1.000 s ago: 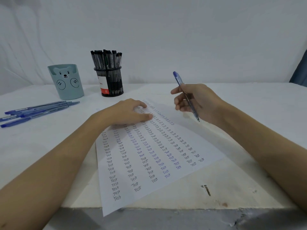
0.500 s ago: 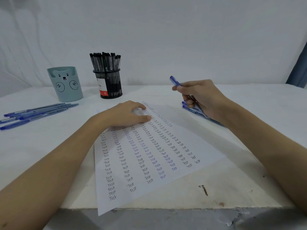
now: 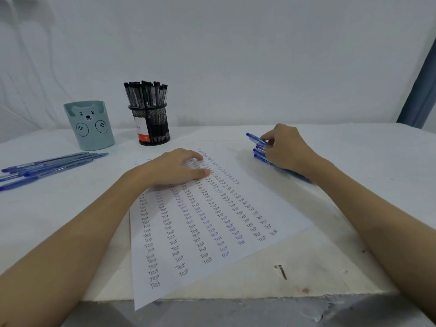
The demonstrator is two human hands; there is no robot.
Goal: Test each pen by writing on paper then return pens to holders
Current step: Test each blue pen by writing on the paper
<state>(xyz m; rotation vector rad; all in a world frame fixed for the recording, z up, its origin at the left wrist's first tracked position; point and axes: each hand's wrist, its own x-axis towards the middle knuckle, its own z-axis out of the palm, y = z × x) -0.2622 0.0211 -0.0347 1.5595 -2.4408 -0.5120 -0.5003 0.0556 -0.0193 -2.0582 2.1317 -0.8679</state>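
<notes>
A white sheet of paper [image 3: 212, 232] filled with columns of the word "Test" lies on the table. My left hand [image 3: 174, 167] rests flat on its top part, fingers spread. To the right of the sheet, my right hand [image 3: 285, 147] pinches a blue pen [image 3: 256, 138] low over a small pile of blue pens [image 3: 260, 155] on the table. Several more blue pens [image 3: 49, 166] lie at the far left. A black mesh holder [image 3: 152, 125] full of black pens stands at the back, with an empty teal bear holder [image 3: 88, 125] beside it.
The table's front edge [image 3: 236, 298] is close to me, and the paper's lower corner hangs over it. A dark mark [image 3: 282, 271] sits on the tabletop near the front right. A white wall rises behind the holders.
My right hand has moved from above the paper's right edge, back and right, and lowered the blue pen onto the pile there. My left hand has stayed on the paper.
</notes>
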